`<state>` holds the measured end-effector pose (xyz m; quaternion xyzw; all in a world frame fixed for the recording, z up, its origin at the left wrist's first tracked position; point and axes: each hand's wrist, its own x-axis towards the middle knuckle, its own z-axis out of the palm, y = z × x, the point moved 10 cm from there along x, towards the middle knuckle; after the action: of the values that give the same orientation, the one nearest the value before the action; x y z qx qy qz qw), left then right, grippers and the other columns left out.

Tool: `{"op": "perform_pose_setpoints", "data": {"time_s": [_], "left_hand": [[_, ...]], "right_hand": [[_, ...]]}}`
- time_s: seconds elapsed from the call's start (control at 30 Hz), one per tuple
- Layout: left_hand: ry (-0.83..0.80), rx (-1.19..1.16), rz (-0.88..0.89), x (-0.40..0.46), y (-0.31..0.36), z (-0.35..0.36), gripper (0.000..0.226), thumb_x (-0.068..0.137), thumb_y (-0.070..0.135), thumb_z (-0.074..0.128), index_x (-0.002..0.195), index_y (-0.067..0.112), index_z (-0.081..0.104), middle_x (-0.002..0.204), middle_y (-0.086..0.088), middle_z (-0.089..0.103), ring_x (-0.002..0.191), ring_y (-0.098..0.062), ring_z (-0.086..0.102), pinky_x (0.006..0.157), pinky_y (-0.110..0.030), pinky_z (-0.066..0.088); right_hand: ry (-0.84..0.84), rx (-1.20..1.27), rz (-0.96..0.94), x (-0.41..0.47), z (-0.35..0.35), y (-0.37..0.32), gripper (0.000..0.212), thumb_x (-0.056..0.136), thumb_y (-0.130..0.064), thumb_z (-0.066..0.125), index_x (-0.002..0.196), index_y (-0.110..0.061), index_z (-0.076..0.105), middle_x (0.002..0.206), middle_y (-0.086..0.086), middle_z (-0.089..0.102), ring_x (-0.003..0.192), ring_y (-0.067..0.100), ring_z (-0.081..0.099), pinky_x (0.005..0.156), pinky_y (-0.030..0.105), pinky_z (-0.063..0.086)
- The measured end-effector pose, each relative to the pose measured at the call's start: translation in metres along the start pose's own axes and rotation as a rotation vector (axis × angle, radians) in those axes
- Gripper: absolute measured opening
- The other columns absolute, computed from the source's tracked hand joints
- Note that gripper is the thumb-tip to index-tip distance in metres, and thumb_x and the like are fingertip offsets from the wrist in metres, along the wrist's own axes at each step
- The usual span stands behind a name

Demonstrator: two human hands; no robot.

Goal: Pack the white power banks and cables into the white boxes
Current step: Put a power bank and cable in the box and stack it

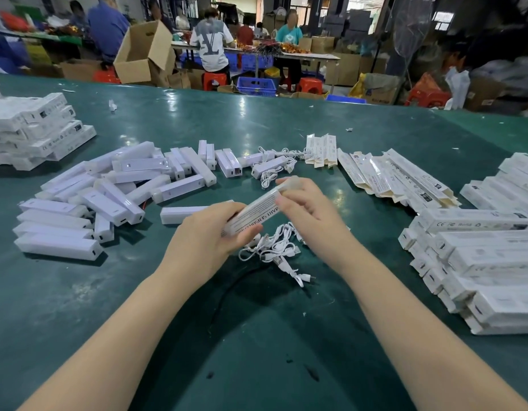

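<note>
Holding a white box (256,213) aslant above the cables (274,247) on the green worktop (256,336) — left hand (206,235) gripping its near end, right hand (301,206) pinching the far end — power banks (108,197) lie beyond, leftward.

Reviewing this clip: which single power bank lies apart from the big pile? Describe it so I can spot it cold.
Start at the green table, then find the heap of power banks on its left half. Just right of the heap, behind the left hand, one lone power bank lies flat and crosswise. Unlike its neighbours it touches none of the heap, and the hand hides its right end.
</note>
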<state>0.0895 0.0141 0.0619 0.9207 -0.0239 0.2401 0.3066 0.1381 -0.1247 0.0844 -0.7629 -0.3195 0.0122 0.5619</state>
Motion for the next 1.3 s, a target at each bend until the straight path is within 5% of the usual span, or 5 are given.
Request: {"op": "perform_pose_setpoints", "data": {"time_s": [0.2, 0.33, 0.53, 0.87, 1.3], "left_hand": [[0.173, -0.162, -0.103, -0.001, -0.008, -0.020, 0.043, 0.081, 0.072, 0.042, 0.092, 0.034, 0.058, 0.072, 0.010, 0.060, 0.067, -0.010, 0.059, 0.061, -0.028, 0.046], [0.241, -0.267, -0.202, -0.005, -0.019, -0.028, 0.049, 0.090, 0.062, 0.045, 0.079, 0.015, 0.054, 0.063, -0.009, 0.057, 0.061, -0.025, 0.057, 0.062, -0.048, 0.046], [0.205, -0.347, -0.267, -0.006, -0.019, -0.024, 0.051, 0.092, 0.058, 0.047, 0.077, 0.010, 0.054, 0.053, 0.003, 0.050, 0.047, -0.006, 0.048, 0.051, -0.025, 0.041], [0.075, -0.794, -0.473, -0.005, -0.029, -0.003, 0.010, 0.089, 0.023, 0.067, 0.093, 0.014, 0.067, 0.082, 0.002, 0.075, 0.048, -0.006, 0.052, 0.048, -0.017, 0.045], [-0.124, -0.836, -0.437, -0.006, -0.016, 0.012, 0.008, 0.080, 0.010, 0.074, 0.084, 0.013, 0.068, 0.070, -0.004, 0.061, 0.049, -0.009, 0.047, 0.049, -0.019, 0.042]], "right_hand": [[0.258, 0.201, 0.089, 0.003, -0.032, 0.016, 0.030, 0.095, 0.000, 0.052, 0.112, -0.023, 0.061, 0.115, 0.003, 0.065, 0.096, 0.024, 0.065, 0.087, 0.034, 0.053], [-0.020, -0.298, 0.122, 0.001, -0.009, 0.024, 0.031, 0.086, -0.006, 0.059, 0.103, -0.028, 0.072, 0.100, -0.021, 0.065, 0.102, 0.009, 0.058, 0.088, 0.022, 0.044], [-0.263, -0.625, 0.044, -0.004, 0.033, 0.031, 0.018, 0.086, -0.018, 0.068, 0.101, -0.024, 0.077, 0.103, -0.003, 0.070, 0.099, 0.012, 0.062, 0.085, 0.022, 0.045], [0.225, 0.121, -0.049, -0.006, -0.011, -0.002, 0.012, 0.078, -0.009, 0.082, 0.081, -0.019, 0.076, 0.085, 0.001, 0.073, 0.072, 0.007, 0.069, 0.070, 0.014, 0.051], [-0.102, -0.113, -0.141, -0.011, 0.030, -0.019, 0.047, 0.075, 0.000, 0.079, 0.115, -0.022, 0.067, 0.129, -0.010, 0.050, 0.077, 0.013, 0.062, 0.071, 0.019, 0.054]]}}
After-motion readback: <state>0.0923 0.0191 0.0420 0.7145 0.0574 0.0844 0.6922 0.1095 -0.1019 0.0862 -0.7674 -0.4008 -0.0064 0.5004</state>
